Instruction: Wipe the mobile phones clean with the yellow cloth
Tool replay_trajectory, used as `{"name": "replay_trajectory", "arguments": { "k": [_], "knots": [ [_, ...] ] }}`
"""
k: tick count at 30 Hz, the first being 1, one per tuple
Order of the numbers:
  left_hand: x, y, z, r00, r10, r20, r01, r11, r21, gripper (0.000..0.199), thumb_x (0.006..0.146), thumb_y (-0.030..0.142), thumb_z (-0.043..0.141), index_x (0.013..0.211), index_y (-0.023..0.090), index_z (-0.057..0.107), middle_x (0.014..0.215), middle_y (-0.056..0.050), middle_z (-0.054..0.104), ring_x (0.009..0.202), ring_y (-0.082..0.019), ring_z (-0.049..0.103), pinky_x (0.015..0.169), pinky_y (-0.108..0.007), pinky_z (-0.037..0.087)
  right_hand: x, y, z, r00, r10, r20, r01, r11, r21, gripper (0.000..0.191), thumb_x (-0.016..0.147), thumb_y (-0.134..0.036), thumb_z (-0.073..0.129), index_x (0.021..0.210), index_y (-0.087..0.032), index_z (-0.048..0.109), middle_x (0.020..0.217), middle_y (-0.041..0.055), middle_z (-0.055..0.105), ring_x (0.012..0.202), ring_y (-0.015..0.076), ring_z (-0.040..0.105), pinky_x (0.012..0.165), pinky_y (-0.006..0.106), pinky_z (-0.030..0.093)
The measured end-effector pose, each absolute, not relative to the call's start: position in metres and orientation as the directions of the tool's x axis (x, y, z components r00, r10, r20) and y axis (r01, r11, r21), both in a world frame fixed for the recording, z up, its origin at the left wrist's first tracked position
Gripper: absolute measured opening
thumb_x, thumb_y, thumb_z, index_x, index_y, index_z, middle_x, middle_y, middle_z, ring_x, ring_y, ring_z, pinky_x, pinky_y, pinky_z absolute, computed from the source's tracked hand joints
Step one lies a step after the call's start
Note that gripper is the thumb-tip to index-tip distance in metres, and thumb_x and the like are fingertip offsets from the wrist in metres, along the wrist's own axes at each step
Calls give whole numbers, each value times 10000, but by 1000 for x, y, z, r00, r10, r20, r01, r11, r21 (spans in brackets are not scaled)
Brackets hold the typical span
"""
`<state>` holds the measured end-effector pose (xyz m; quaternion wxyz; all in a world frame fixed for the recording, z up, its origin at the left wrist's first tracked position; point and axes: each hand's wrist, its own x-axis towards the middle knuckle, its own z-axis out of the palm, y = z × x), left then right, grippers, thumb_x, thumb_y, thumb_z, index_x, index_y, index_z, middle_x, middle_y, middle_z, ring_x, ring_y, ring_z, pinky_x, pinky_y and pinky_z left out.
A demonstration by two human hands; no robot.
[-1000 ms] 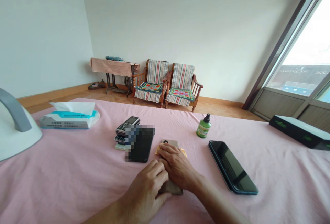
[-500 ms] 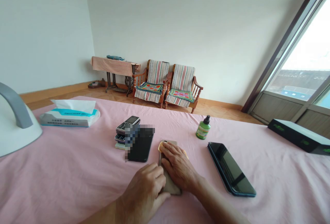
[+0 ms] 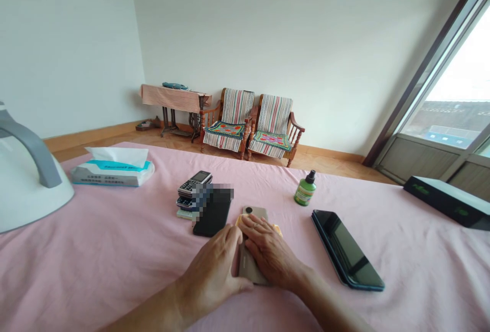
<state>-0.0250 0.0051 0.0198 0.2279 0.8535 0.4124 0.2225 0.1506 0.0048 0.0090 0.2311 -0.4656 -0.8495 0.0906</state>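
A beige smartphone (image 3: 250, 270) lies back up on the pink cloth, its round camera at the far end. My left hand (image 3: 212, 273) holds it from the left side, fingers bent at the long edge and thumb by the near end. On the phone's back, my right hand (image 3: 270, 248) presses a yellow cloth (image 3: 240, 218) under its fingers; most of that cloth is hidden. Left of the phone rests a black smartphone (image 3: 215, 214), partly pixelated, beside a stack of keypad phones (image 3: 194, 184). A green spray bottle (image 3: 305, 189) stands beyond my right hand.
To the right lie two stacked large smartphones (image 3: 346, 250), with a black box (image 3: 447, 202) farther off. A tissue pack (image 3: 113, 169) and a white kettle (image 3: 34, 184) are on the left. Pink cloth (image 3: 126, 250) covers the table; two wooden chairs (image 3: 270, 128) stand behind it.
My right hand and the yellow cloth have slid nearer along the phone, baring its camera. My left hand has shifted up its left edge, with the thumb spread wider. The view has turned slightly left.
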Motion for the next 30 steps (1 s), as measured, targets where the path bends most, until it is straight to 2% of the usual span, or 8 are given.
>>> {"name": "replay_trajectory", "arguments": {
  "k": [7, 10, 13, 16, 19, 24, 27, 30],
  "knots": [
    [-30, 15, 3, 585, 750, 310, 427, -610, 668, 904, 556, 128, 803, 1322, 254, 339, 1260, -92, 497, 1187, -310, 471, 1016, -471, 373, 160, -41, 2, -513, 817, 263, 705, 576, -414, 485, 939, -198, 433, 1417, -260, 387, 1429, 41, 455, 1345, 225, 367, 1116, 461, 305],
    [-32, 19, 2, 606, 742, 286, 419, -603, 679, 993, 560, 161, 808, 1395, 261, 280, 1326, -114, 472, 1221, -330, 446, 1034, -498, 349, 165, -48, -2, -539, 802, 258, 683, 595, -423, 461, 954, -242, 434, 1413, -262, 394, 1416, 53, 470, 1336, 236, 382, 1103, 479, 322],
    [-33, 20, 4, 618, 754, 221, 452, -571, 686, 1015, 554, 184, 823, 1411, 249, 283, 1329, -117, 478, 1219, -326, 445, 1030, -497, 352, 165, -45, -3, -526, 794, 305, 651, 607, -456, 401, 964, -216, 424, 1357, -272, 477, 1351, 46, 548, 1298, 207, 437, 1091, 428, 355],
    [-34, 22, 3, 621, 760, 192, 479, -562, 674, 973, 528, 205, 849, 1372, 208, 364, 1323, -122, 476, 1225, -322, 432, 1045, -486, 336, 159, -39, -1, -441, 811, 385, 645, 584, -492, 353, 953, -168, 447, 1269, -267, 568, 1270, 44, 613, 1232, 188, 497, 1040, 361, 416],
    [-34, 23, 2, 634, 745, 207, 463, -581, 669, 808, 524, 236, 856, 1249, 207, 502, 1267, -93, 506, 1180, -303, 467, 1024, -455, 364, 153, -39, 1, -393, 826, 405, 666, 559, -494, 305, 935, -132, 466, 1147, -263, 642, 1176, 38, 652, 1092, 184, 566, 938, 327, 478],
    [-34, 24, 6, 649, 733, 204, 441, -581, 684, 711, 533, 225, 839, 1181, 217, 549, 1201, -73, 525, 1123, -287, 502, 980, -423, 401, 150, -47, 7, -474, 792, 385, 633, 610, -477, 225, 918, -138, 503, 965, -268, 680, 979, 11, 687, 918, 166, 585, 807, 283, 495],
    [-34, 25, 9, 658, 728, 192, 430, -573, 698, 701, 525, 204, 842, 1166, 212, 559, 1181, -64, 527, 1108, -279, 510, 967, -403, 411, 150, -41, 12, -486, 797, 359, 632, 604, -486, 243, 922, -110, 481, 938, -249, 680, 935, 17, 677, 885, 160, 580, 779, 264, 484],
    [-34, 25, 9, 659, 724, 206, 417, -579, 701, 717, 505, 178, 856, 1158, 200, 560, 1172, -62, 526, 1108, -270, 508, 971, -389, 409, 148, -30, 14, -454, 813, 365, 665, 581, -469, 267, 918, -82, 462, 1022, -228, 661, 1014, 40, 666, 922, 181, 562, 809, 291, 474]
  ]
}}
